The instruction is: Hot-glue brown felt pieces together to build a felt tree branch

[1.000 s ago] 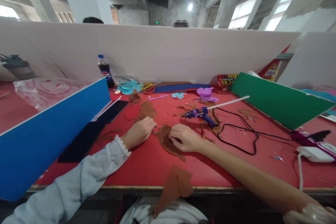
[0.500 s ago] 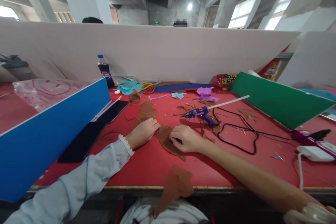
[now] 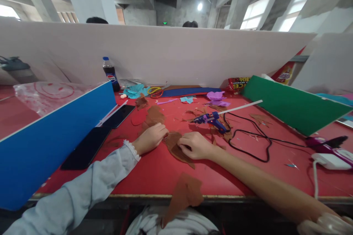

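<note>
A brown leaf-shaped piece (image 3: 175,147) lies flat on the red table between my hands. My left hand (image 3: 152,137), with curled fingers, pinches at its upper left end; what is between the fingertips is too small to make out. On the piece's right side, my right hand (image 3: 195,145) closes its thumb and fingers on the brown material. Another brown piece (image 3: 154,115) lies just beyond my left hand. A blue glue gun (image 3: 211,119) holding a white stick rests behind my right hand. Nearer to me, a brown scrap (image 3: 187,190) hangs over the table edge.
On the left stand a blue board (image 3: 63,136) and a cola bottle (image 3: 110,74), with dark phones (image 3: 86,148) on the table. At right are a green board (image 3: 292,108), a black cable (image 3: 249,156) and a power strip (image 3: 331,154). Scissors (image 3: 156,91) lie at the back.
</note>
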Tool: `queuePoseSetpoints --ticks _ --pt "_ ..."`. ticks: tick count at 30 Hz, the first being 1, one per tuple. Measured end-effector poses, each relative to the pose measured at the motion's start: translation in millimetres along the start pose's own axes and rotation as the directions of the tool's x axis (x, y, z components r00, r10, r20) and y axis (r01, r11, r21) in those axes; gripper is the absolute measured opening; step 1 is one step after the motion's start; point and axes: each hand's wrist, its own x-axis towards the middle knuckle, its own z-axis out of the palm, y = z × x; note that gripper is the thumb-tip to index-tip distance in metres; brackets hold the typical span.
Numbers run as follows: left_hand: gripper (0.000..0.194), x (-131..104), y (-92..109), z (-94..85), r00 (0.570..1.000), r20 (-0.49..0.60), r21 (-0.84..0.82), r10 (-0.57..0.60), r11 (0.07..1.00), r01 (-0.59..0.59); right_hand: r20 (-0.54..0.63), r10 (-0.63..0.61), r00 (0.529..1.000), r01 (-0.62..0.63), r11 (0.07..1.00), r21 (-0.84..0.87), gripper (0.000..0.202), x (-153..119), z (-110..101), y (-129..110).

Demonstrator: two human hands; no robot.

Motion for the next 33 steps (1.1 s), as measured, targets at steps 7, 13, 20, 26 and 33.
queuePoseSetpoints --ticks 7,13,20,26,33 --pt "0.020 -6 -6 1.3 0.999 -0.002 0.055 -0.051 0.997 0.051 -0.003 0.008 1.000 -0.008 1.000 -0.011 0.014 -1 0 0" --pt "0.021 -5 -4 0.6 1.000 0.015 0.012 0.022 1.000 -0.023 -0.011 0.011 1.000 -0.011 1.000 -0.028 0.014 -1 0 0" --pt "0.019 -10 -9 -0.7 0.998 0.010 0.081 -0.064 0.995 0.063 -0.016 0.013 1.000 -0.014 0.999 -0.029 0.015 -1 0 0" --pt "0.028 -11 -6 -3.5 0.996 0.032 0.048 0.078 0.996 -0.080 -0.008 0.015 1.000 -0.015 0.999 -0.029 0.015 -1 0 0" --pt "0.020 -14 -11 -4.2 0.998 0.051 0.145 0.044 0.988 -0.051 -0.007 0.021 1.000 -0.021 1.000 -0.021 0.015 -1 0 0"
